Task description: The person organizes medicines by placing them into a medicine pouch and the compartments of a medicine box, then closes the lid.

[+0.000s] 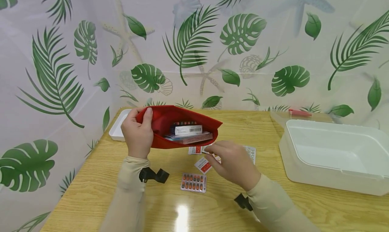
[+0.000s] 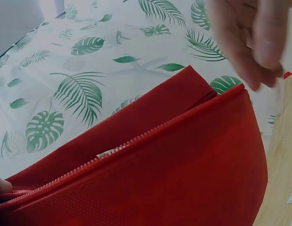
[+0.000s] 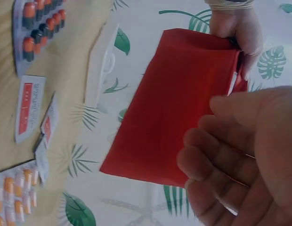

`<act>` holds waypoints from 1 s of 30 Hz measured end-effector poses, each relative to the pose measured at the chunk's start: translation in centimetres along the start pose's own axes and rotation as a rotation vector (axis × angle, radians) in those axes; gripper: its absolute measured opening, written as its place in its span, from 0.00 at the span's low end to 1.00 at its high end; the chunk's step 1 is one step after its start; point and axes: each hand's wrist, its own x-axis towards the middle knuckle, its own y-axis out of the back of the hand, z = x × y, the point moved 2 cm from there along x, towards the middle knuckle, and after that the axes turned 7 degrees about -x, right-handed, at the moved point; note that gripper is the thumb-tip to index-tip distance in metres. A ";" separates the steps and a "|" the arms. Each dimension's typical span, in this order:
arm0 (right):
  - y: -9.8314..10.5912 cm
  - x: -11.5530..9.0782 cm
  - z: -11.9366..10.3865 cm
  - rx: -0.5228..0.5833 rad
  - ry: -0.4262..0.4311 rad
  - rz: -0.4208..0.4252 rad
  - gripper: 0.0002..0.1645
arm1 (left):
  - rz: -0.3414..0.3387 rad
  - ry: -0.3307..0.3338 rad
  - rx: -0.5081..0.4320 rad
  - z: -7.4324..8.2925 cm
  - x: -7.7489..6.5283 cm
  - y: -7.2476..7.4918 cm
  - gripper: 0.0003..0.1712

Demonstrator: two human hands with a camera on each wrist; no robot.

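My left hand [image 1: 138,134] grips one end of a red zippered pouch [image 1: 161,119], thumb over the edge, and holds it above the table with its mouth gaping. Inside lie a white medicine box [image 1: 189,129], a second flat box [image 1: 197,138] and a capsule blister pack [image 1: 184,123]. Beside the pouch's far end is my right hand [image 1: 235,162], its fingers loosely bent with nothing between them, as the right wrist view also shows. Under and around it on the table are small white-and-red packets [image 1: 203,165] and a silver blister pack [image 1: 251,153].
An orange-and-black capsule blister pack [image 1: 193,182] lies on the wooden table [image 1: 164,205] nearer to me. To the right stands a translucent plastic bin [image 1: 328,174]. A white tray [image 1: 117,130] sits at the back left, partly behind my left hand. Leaf-print cloth hangs behind.
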 end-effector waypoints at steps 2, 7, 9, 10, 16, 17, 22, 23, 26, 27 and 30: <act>-0.8 -0.3 0.2 0.006 -0.015 -0.087 0.11 | 0.012 0.000 0.005 -0.1 0.1 0.1 0.11; -2.9 -1.1 0.2 0.063 -0.038 -0.342 0.18 | 0.010 0.003 -0.018 -0.1 0.1 0.2 0.12; -3.8 -1.5 0.0 0.099 -0.038 -0.436 0.19 | 0.002 0.005 -0.023 -0.1 0.0 0.1 0.12; -4.1 -1.6 -0.1 0.115 -0.035 -0.469 0.20 | -0.002 0.007 -0.026 -0.1 0.0 0.1 0.12; -5.4 -1.9 -1.0 0.137 -0.020 -0.570 0.25 | -0.014 0.011 -0.020 0.5 -0.2 -0.1 0.12; -5.5 -1.9 -1.1 0.135 -0.024 -0.582 0.25 | -0.013 0.013 -0.015 1.1 -0.2 -0.2 0.12; -6.2 -2.0 -1.5 0.113 -0.044 -0.634 0.26 | -0.009 0.017 0.012 3.6 -0.7 -0.3 0.10; -6.3 -2.0 -1.5 0.110 -0.048 -0.643 0.26 | -0.010 0.016 0.011 3.6 -0.7 -0.3 0.10; -6.6 -2.2 -1.6 0.105 -0.062 -0.658 0.26 | -0.013 0.018 -0.003 2.8 -0.5 -0.4 0.10; -6.7 -2.3 -1.6 0.104 -0.062 -0.660 0.26 | -0.016 0.020 -0.010 2.4 -0.5 -0.4 0.10; -7.0 -2.4 -1.6 0.096 -0.053 -0.662 0.25 | -0.021 0.019 -0.023 1.0 -0.2 -0.5 0.10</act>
